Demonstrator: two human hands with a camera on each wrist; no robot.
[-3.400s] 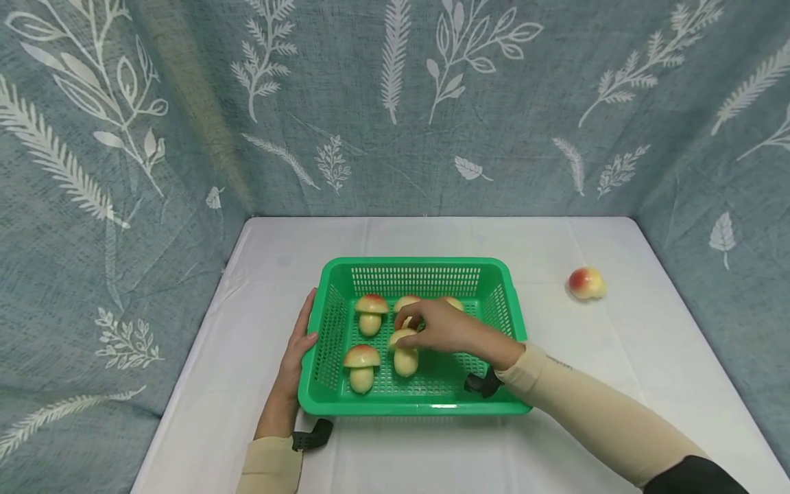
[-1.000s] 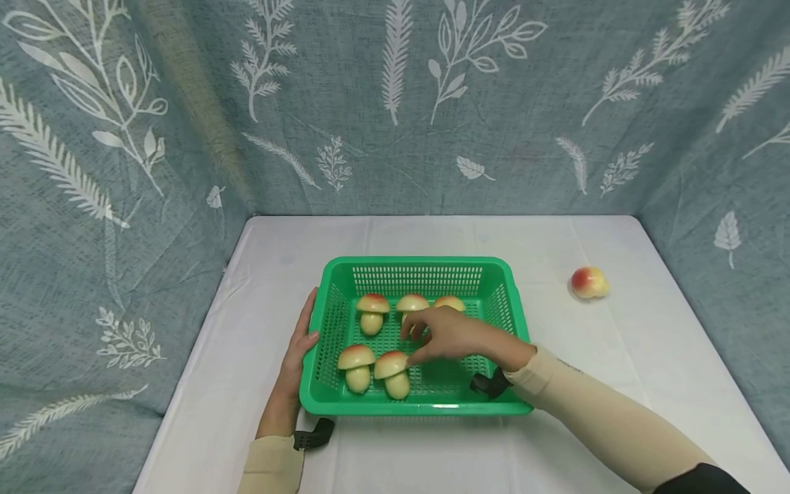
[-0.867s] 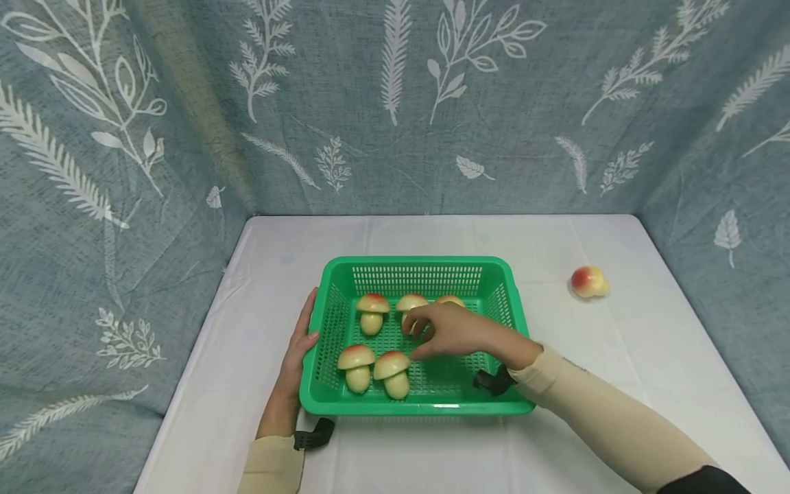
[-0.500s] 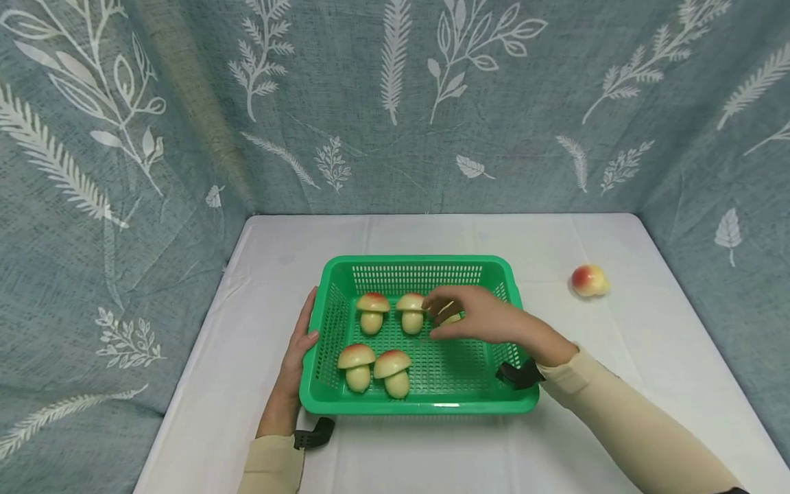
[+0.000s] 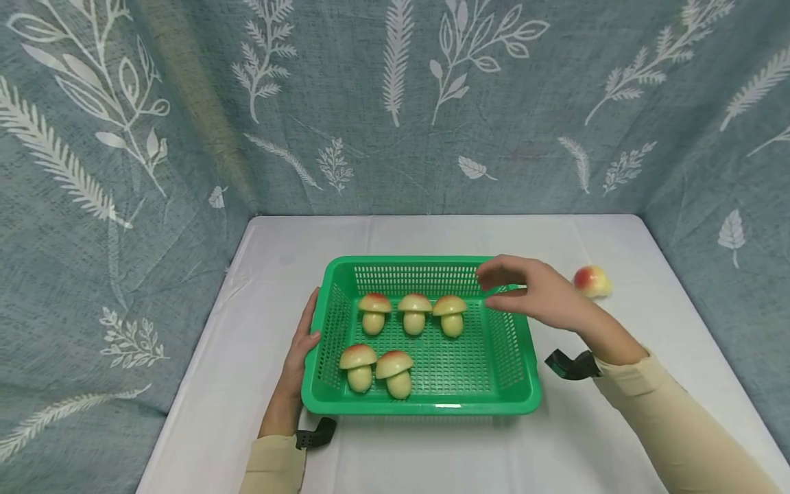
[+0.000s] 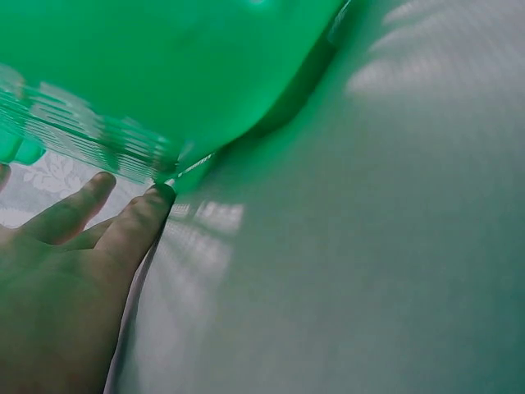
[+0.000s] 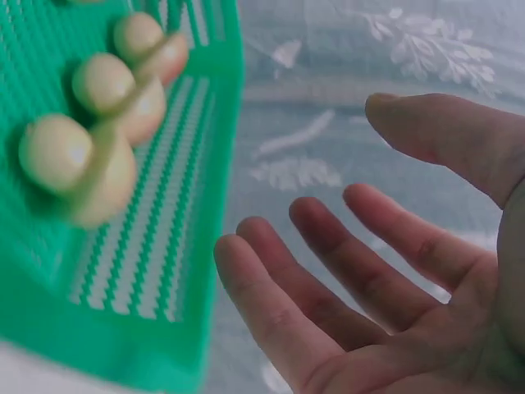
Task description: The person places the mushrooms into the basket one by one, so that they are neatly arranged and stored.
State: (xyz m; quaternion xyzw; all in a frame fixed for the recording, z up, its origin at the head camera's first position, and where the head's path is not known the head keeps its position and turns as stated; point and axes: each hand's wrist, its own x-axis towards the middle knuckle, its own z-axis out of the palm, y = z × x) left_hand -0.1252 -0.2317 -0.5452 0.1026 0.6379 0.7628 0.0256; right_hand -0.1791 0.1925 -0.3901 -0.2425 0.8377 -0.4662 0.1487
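A green plastic basket stands on the table with several toy mushrooms inside. In its back row are a left mushroom, a middle mushroom and a right mushroom. Two more, a front mushroom and its leaning neighbour, sit close together at front left. My left hand rests along the basket's left side, straight fingers at the outer wall. Over the back right rim hovers my right hand, fingers spread and holding nothing; the right wrist view shows its bare palm.
A red-and-yellow rounded object, coloured like the mushrooms, lies on the white-covered table right of the basket, beyond my right hand. Blue-grey curtain with white leaf prints encloses the back and sides.
One mushroom, pinched by my right hand earlier, now stands front left beside its neighbour. My right hand has let go and moved right, past the back row, to the rim. My left hand stays put.
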